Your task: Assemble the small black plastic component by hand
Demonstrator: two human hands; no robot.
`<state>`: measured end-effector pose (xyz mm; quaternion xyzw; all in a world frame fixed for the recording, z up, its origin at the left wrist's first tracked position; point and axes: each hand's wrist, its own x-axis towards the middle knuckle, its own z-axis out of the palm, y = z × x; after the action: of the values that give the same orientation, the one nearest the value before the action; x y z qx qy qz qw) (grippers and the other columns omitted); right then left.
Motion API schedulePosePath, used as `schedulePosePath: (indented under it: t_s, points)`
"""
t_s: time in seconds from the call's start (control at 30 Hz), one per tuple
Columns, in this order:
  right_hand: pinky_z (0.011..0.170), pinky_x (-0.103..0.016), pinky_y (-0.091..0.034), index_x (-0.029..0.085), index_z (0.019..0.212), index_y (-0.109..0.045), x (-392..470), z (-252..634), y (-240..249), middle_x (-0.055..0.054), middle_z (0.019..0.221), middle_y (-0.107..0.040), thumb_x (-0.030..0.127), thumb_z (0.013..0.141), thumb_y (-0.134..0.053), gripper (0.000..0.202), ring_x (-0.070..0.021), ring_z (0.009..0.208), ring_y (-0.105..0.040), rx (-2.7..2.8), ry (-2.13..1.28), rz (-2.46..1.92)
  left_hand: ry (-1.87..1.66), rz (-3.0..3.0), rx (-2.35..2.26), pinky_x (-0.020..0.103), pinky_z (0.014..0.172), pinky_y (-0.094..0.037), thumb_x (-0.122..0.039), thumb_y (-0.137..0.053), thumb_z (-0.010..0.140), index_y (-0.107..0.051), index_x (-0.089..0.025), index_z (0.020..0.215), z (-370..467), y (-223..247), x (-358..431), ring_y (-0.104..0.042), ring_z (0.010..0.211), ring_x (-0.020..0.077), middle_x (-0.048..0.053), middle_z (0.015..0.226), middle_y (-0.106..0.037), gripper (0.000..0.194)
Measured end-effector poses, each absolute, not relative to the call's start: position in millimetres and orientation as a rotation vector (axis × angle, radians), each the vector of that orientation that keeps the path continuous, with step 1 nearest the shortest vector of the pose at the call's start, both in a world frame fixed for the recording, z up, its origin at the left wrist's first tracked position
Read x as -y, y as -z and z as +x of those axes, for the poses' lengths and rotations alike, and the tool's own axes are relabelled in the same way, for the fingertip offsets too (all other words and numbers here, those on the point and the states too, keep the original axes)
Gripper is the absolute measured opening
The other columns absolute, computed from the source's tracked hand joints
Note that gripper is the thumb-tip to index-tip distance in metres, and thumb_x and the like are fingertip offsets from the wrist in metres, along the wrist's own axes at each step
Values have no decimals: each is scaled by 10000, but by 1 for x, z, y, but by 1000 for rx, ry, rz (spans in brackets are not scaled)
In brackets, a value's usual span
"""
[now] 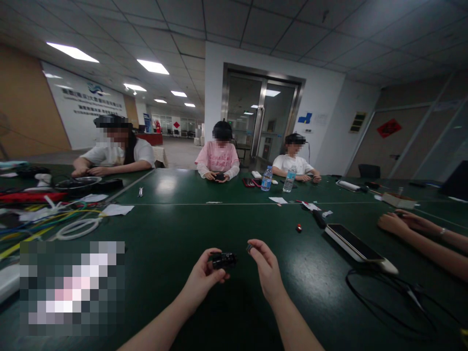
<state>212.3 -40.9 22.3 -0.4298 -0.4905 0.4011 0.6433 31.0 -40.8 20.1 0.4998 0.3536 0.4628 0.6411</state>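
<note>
My left hand (204, 274) grips a short black cylindrical device (224, 260) between thumb and fingers, lying roughly level above the green table (161, 234). Its exact kind does not show clearly. To the right, my right hand (266, 265) pinches a small dark grey piece (249, 247) at its fingertips; it is too small to name. The two things are apart, with a narrow gap between them.
At right lie a white device with a dark screen (354, 242) and a black cable (387, 302). A small red object (299, 227) sits ahead. Tangled wires (78, 228) cover the left. Bottles (266, 178) stand beyond. A co-worker's hands (398, 223) are at right; other people sit opposite.
</note>
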Motion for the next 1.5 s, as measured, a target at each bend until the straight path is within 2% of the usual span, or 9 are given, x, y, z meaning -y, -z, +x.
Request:
schedulePosePath:
  t_s: [0.27, 0.43, 0.8, 0.97, 1.17, 1.33, 1.5]
  points:
    - [818, -334, -424, 231, 914, -623, 40, 212, -19, -15, 893, -619, 357, 723, -628, 229, -186, 880, -551, 1027, -977, -940, -1035, 1130, -817, 332, 684, -485, -179, -638, 710, -471, -218, 1030, 29, -20, 40, -653, 729, 189, 19, 825, -648, 363]
    - [817, -329, -420, 226, 903, -624, 40, 212, -20, -14, 885, -616, 349, 723, -632, 218, -183, 872, -551, 1033, -988, -930, -1052, 1127, -784, 292, 636, -483, -169, -641, 704, -465, -214, 1014, 30, -19, 39, -651, 687, 166, 5, 808, -646, 359]
    - [797, -310, -446, 235, 937, -610, 45, 209, -25, -17, 901, -615, 321, 719, -659, 240, -176, 878, -561, 1140, -1011, -925, -1051, 1148, -743, 261, 607, -491, -170, -642, 709, -459, -209, 1005, 31, -14, 36, -651, 675, 148, 3, 829, -640, 350]
    - [762, -326, -469, 214, 916, -618, 46, 205, -28, -28, 860, -627, 324, 689, -683, 261, -179, 820, -581, 1217, -1021, -953, -1047, 1152, -757, 268, 597, -482, -165, -644, 696, -458, -210, 1001, 32, -14, 37, -650, 661, 154, 2, 825, -639, 360]
    - [826, -383, -448, 208, 880, -647, 50, 198, -30, -44, 869, -646, 282, 681, -679, 214, -208, 857, -588, 1394, -970, -1025, -1040, 1147, -725, 278, 607, -478, -150, -632, 702, -459, -211, 1004, 32, -12, 37, -640, 674, 155, 0, 817, -638, 353]
    - [869, -386, -431, 234, 871, -662, 54, 194, -35, -44, 936, -609, 187, 689, -653, 188, -215, 928, -569, 1619, -809, -1044, -1067, 1147, -701, 269, 592, -468, -159, -645, 696, -456, -208, 989, 33, -11, 36, -611, 647, 137, -12, 777, -626, 351]
    - [931, -404, -391, 254, 892, -663, 53, 196, -34, -50, 1026, -588, 169, 705, -635, 207, -220, 1016, -540, 1694, -787, -1044, -1062, 1156, -694, 260, 581, -458, -209, -661, 689, -452, -205, 980, 34, -10, 35, -592, 635, 129, -15, 768, -615, 359]
